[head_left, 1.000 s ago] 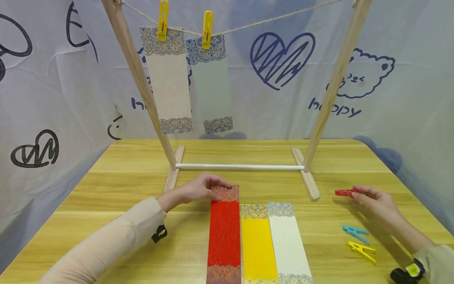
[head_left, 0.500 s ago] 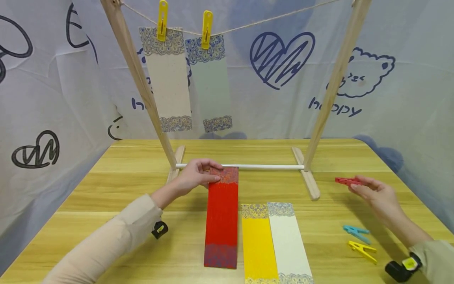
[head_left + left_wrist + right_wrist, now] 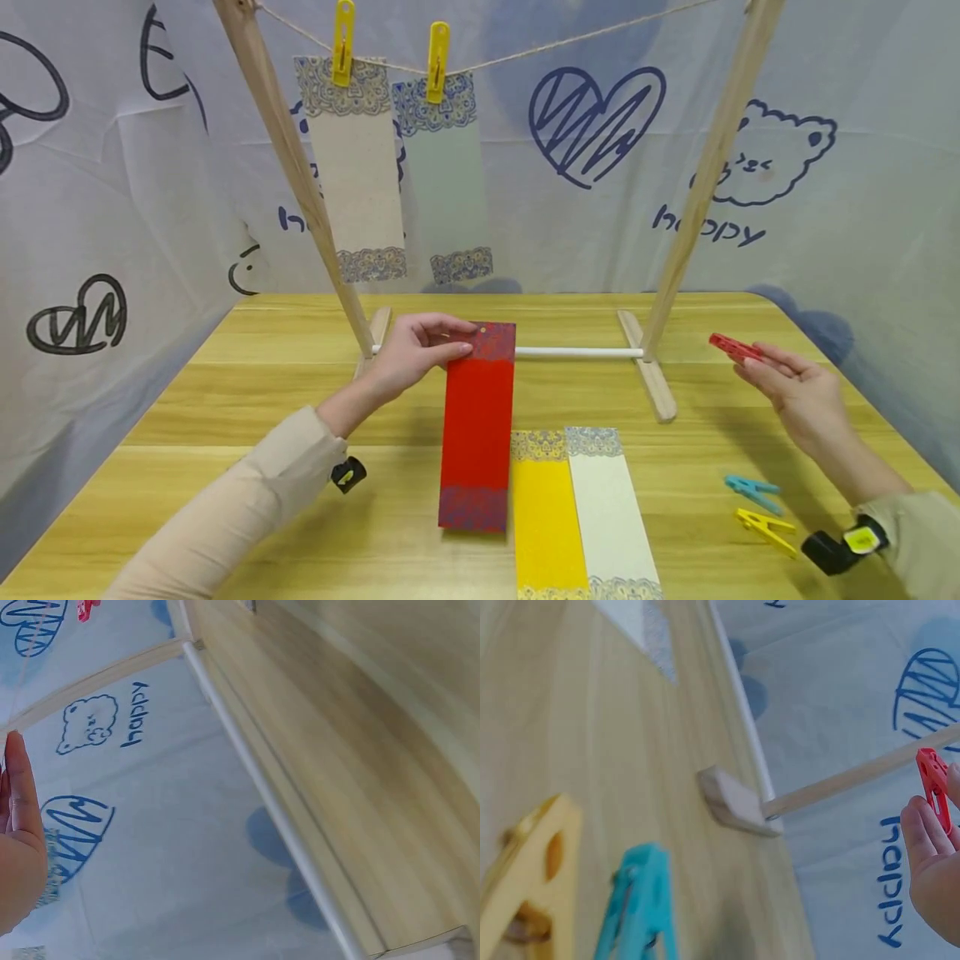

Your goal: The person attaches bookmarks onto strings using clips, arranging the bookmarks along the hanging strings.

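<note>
My left hand (image 3: 412, 354) pinches the top left corner of a red paper strip (image 3: 477, 425) with patterned ends, held up off the table. In the left wrist view only part of that hand (image 3: 21, 847) shows, at the left edge. Over on the right, my right hand (image 3: 806, 396) pinches a red clothespin (image 3: 735, 346) between thumb and fingers, above the table. The right wrist view shows the same clothespin (image 3: 933, 784). A yellow strip (image 3: 549, 521) and a white strip (image 3: 611, 508) lie side by side, right of the red one.
A wooden frame (image 3: 705, 192) with a string (image 3: 585, 39) stands behind. Two patterned strips hang on it at left, a cream one (image 3: 358, 179) and a pale green one (image 3: 450, 183), under yellow clothespins (image 3: 438, 62). A blue clothespin (image 3: 752, 492) and a yellow clothespin (image 3: 767, 531) lie at right.
My left hand has lifted the red strip off the table, away from me and upward. My right hand has risen with the red clothespin, which now tilts.
</note>
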The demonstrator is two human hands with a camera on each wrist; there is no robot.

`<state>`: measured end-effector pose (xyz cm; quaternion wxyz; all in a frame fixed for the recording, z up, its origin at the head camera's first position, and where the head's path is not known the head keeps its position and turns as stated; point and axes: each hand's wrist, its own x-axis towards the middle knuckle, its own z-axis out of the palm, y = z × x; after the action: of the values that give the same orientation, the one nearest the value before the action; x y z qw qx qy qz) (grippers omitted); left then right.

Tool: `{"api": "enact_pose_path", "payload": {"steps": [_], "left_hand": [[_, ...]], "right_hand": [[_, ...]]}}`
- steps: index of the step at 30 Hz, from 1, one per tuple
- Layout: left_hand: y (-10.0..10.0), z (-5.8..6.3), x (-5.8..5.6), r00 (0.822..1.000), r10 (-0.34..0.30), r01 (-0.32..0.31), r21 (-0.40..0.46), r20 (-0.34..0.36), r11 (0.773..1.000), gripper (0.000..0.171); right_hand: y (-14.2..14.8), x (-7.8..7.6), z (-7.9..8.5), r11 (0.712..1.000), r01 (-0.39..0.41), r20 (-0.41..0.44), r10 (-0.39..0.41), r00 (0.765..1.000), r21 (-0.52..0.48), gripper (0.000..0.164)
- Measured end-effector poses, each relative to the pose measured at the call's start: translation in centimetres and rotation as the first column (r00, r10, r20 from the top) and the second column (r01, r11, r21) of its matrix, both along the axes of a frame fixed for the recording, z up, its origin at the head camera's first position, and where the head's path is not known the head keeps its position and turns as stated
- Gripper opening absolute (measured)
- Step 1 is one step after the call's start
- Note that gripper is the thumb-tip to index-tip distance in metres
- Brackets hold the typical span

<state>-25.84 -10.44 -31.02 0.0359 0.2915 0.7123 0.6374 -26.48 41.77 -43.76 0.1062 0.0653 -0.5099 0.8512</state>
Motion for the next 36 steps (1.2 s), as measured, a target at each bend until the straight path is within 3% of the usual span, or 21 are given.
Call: {"api": "enact_pose_path", "payload": {"steps": [1, 7, 10, 14, 18, 27, 31, 36], "left_hand": [[0.1, 0.2, 0.0, 1.0, 0.0, 0.0, 0.006, -0.018, 1.0, 0.025], [0.4, 1.1, 0.2, 0.998, 0.022, -0.021, 0.021, -0.059, 1.0, 0.024], [0.7, 1.4, 0.1, 0.997, 0.025, -0.024, 0.018, -0.075, 1.0, 0.023], [1.1, 1.7, 0.1, 0.994, 0.012, -0.011, 0.016, -0.105, 1.0, 0.022], [1.5, 2.1, 0.0, 0.988, 0.014, -0.009, 0.033, -0.155, 0.999, 0.02], [2.6, 4.0, 0.1, 0.972, 0.036, -0.014, 0.096, -0.232, 0.995, 0.02], [3.3, 4.9, -0.1, 0.958, 0.075, -0.035, 0.144, -0.277, 0.989, 0.019], [4.1, 6.0, -0.4, 0.935, 0.122, -0.053, 0.208, -0.334, 0.977, 0.016]], "right_hand": [[0.0, -0.1, 0.4, 1.0, 0.005, -0.005, -0.005, 1.0, -0.017, 0.039], [-4.7, 2.8, 7.3, 0.986, -0.002, 0.001, 0.003, 1.0, -0.164, 0.031], [-6.9, 3.8, 10.0, 0.989, 0.046, -0.025, -0.05, 0.998, -0.142, 0.032], [-9.6, 5.1, 13.2, 0.982, 0.028, -0.098, -0.047, 0.994, -0.186, 0.029], [-10.5, 5.1, 14.5, 0.974, -0.002, -0.177, -0.039, 0.984, -0.225, 0.026], [-11.3, 4.4, 16.4, 0.969, 0.004, -0.217, -0.059, 0.974, -0.248, 0.028], [-11.9, 4.1, 17.3, 0.976, 0.006, -0.25, -0.061, 0.966, -0.217, 0.029], [-12.8, 3.7, 19.0, 0.969, 0.008, -0.287, -0.081, 0.955, -0.246, 0.03]]}}
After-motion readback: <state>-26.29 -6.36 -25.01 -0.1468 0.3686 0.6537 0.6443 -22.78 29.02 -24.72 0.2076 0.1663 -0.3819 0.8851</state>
